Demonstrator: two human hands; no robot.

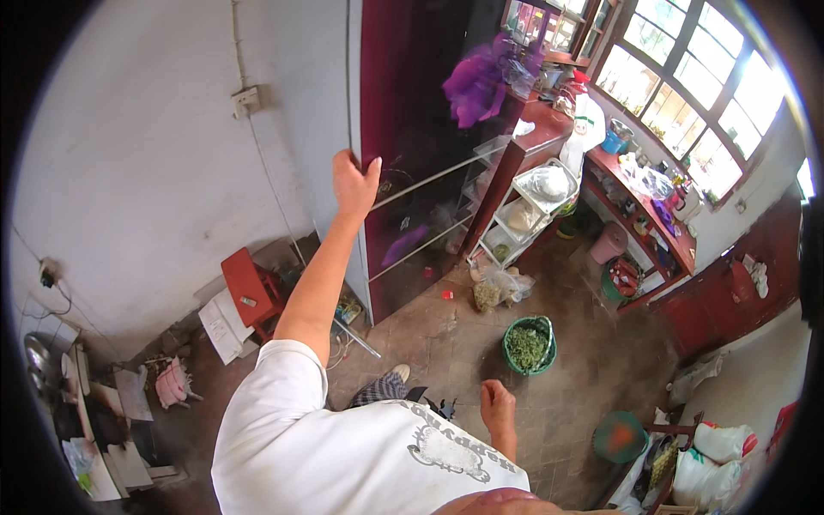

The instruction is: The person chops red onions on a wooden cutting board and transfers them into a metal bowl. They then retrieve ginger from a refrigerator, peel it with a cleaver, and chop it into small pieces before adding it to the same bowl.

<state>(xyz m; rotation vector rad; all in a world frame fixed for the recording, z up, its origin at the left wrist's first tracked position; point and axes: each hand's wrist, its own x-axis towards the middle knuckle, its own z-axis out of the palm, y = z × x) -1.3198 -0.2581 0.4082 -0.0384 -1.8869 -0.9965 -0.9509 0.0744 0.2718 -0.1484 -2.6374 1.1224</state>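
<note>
My left hand (358,183) is raised to the side edge of a tall refrigerator with a dark, glossy purple-red front (418,161). The thumb lies towards the front, while the other fingers curl at the door's edge, partly hidden. Low beside my body, my right hand (498,407) has its fingers curled in, with nothing seen in it. A green plastic bucket (506,360) full of chopped greens (526,346) stands on the floor just beyond that hand.
A white tiered rack (515,222) stands right of the refrigerator, with plastic bags (505,286) on the floor before it. Left of the refrigerator is a small red stool (241,280). A cluttered red counter (650,212) runs below the window. White sacks (708,476) lie lower right.
</note>
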